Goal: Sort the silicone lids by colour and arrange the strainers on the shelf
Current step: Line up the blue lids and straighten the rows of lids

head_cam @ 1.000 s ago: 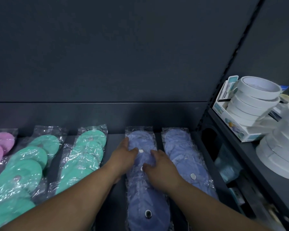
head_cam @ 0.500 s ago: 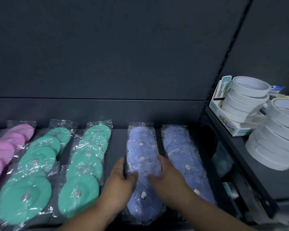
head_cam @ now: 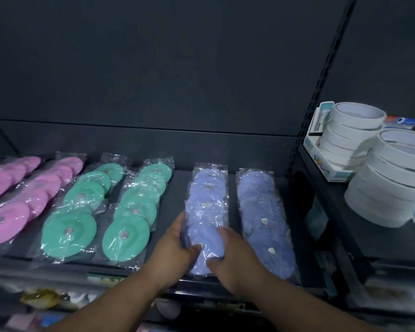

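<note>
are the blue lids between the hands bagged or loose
Bagged: shiny clear plastic covers the blue lids, with a flap at the far end. Left hand and right hand hold the near end.

At the right edge of my feed I see two stacks of white tape rolls. The farther stack [head_cam: 350, 134] sits in a white cardboard display box [head_cam: 320, 161]. The nearer stack [head_cam: 388, 185] stands just beside it on a dark ledge [head_cam: 362, 238]. A slotted upright [head_cam: 321, 92] crosses the upper right. At lower left are blurred packets [head_cam: 43, 298] I cannot identify.
</note>
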`<act>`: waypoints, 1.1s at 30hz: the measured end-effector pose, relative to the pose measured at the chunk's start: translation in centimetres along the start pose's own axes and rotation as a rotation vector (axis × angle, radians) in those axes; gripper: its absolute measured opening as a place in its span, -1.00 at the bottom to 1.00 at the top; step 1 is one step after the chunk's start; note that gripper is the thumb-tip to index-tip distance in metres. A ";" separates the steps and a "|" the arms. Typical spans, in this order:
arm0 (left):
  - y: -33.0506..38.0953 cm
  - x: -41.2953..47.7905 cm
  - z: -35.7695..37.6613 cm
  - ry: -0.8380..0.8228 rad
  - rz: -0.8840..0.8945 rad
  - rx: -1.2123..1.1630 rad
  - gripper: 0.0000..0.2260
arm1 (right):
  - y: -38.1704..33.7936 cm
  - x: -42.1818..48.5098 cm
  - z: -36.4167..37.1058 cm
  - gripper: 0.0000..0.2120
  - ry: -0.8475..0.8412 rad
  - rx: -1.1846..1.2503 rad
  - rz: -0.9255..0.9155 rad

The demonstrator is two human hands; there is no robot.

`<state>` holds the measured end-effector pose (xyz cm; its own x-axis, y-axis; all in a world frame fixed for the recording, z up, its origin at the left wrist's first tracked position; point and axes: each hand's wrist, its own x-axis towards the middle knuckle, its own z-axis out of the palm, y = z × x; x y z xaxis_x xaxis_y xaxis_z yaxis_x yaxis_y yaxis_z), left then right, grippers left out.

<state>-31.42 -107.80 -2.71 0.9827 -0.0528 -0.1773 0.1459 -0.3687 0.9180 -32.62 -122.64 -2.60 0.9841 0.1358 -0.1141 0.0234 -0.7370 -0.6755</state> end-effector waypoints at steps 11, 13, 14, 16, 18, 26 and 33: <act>0.5 -0.6 0.9 -0.004 -0.051 -0.047 -0.29 | 0.3 -0.3 -0.3 -0.63 -0.047 0.029 -0.025; 0.2 -0.6 0.8 -0.011 -0.058 -0.016 -0.25 | 0.3 -0.4 -0.2 -0.60 -0.049 0.015 -0.020; 0.0 -0.6 0.8 -0.005 -0.047 0.017 -0.25 | 0.2 -0.4 -0.2 -0.58 -0.038 0.004 -0.022; -0.2 -0.7 0.4 0.017 0.006 0.118 -0.31 | 0.0 -0.5 -0.7 -0.53 0.006 -0.046 -0.045; -0.1 -1.2 -0.3 0.043 0.053 0.215 -0.33 | -0.3 -0.5 -1.5 -0.44 0.036 -0.082 -0.067; -0.3 -0.6 -7.8 0.289 0.012 0.503 -0.33 | -3.9 1.3 -0.7 -0.45 0.067 -0.077 -0.142; -1.7 2.8 -13.1 0.199 -0.059 0.367 -0.47 | -9.7 4.1 4.7 -0.38 -0.007 0.132 -0.001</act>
<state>-27.48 -95.18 -0.16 0.9821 0.1451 -0.1205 0.1872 -0.6735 0.7151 -29.68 -111.86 0.05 0.9829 0.1414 -0.1179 0.0008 -0.6437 -0.7653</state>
